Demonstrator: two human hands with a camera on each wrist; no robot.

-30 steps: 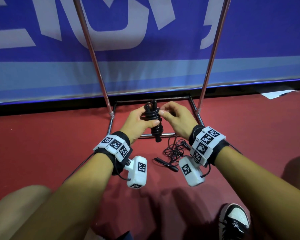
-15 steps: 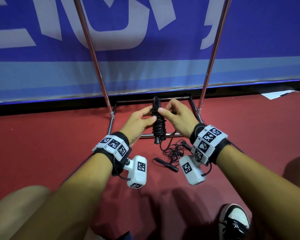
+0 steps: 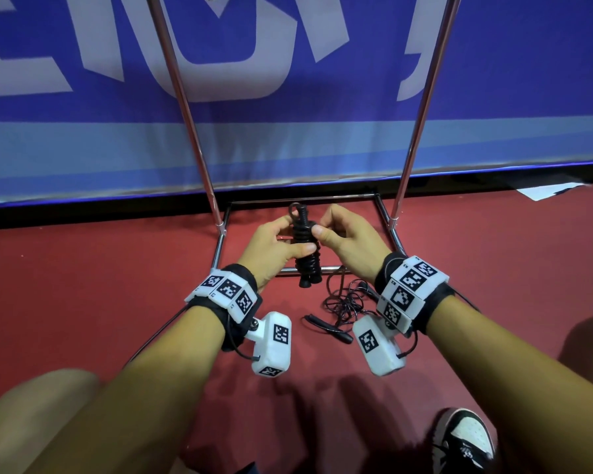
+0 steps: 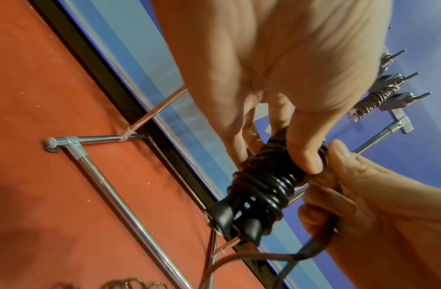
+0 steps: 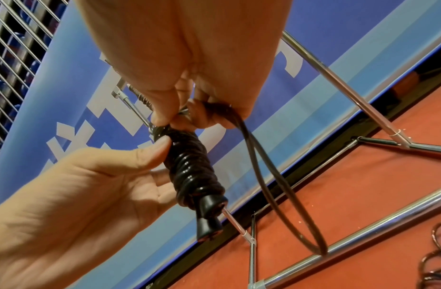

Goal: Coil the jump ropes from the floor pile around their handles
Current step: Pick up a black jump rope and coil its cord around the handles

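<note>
A black jump rope (image 3: pixel 305 254) is wound in tight coils around its two handles, held upright above the red floor. My left hand (image 3: pixel 297 236) grips the bundle (image 4: pixel 266 181) at mid-height, thumb on the coils. At the bundle's top end my right hand (image 3: pixel 322 224) pinches the rope. A free loop of the rope (image 5: pixel 276 185) hangs from that hand. The two handle ends (image 5: pixel 209 219) stick out below the coils. A second, thin black rope (image 3: pixel 343 302) lies tangled on the floor under my right wrist, one handle (image 3: pixel 329 329) beside it.
A chrome rack frame (image 3: pixel 302 270) stands on the floor just behind my hands, its two poles (image 3: pixel 189 107) rising against a blue banner wall. Coiled ropes hang on rack hooks (image 4: pixel 378 97) above. My knees and a shoe (image 3: pixel 463 439) are at the bottom edge.
The bundle stays between both hands. The right hand has shifted at the top of the coils, where a small loop now shows. The left thumb sits lower on the coils.
</note>
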